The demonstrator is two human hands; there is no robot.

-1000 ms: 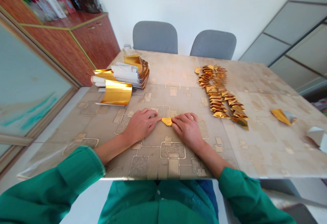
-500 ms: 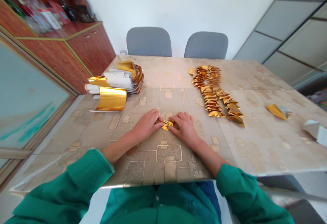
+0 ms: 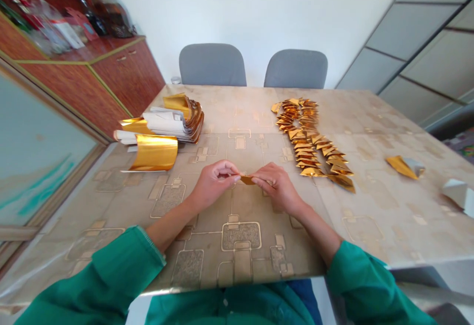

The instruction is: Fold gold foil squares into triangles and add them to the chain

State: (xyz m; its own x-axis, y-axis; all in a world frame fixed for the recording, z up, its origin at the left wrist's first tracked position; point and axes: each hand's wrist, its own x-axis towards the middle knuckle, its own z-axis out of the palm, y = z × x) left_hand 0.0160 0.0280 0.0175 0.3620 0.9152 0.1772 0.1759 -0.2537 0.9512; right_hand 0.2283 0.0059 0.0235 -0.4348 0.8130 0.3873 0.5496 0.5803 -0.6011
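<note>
A small folded piece of gold foil [image 3: 247, 180] is pinched between the fingertips of my left hand [image 3: 215, 184] and my right hand [image 3: 277, 187], just above the patterned table cover [image 3: 240, 251]. Farther left lies a curled gold foil sheet [image 3: 153, 153], next to a stack of white-backed gold wrappers [image 3: 174, 123]. A long chain of interlocked gold folded pieces [image 3: 311, 140] runs along the table to the right of my right hand.
A loose gold foil piece [image 3: 402, 167] and a white-backed paper piece [image 3: 456, 194] lie near the right side. Two grey chairs [image 3: 212, 65] stand beyond the far edge. A wooden cabinet [image 3: 89, 83] with bags on top stands at the left.
My hands have risen from the table cover and drawn closer, and the gold piece is now held up in the fingertips. The view has tilted slightly.
</note>
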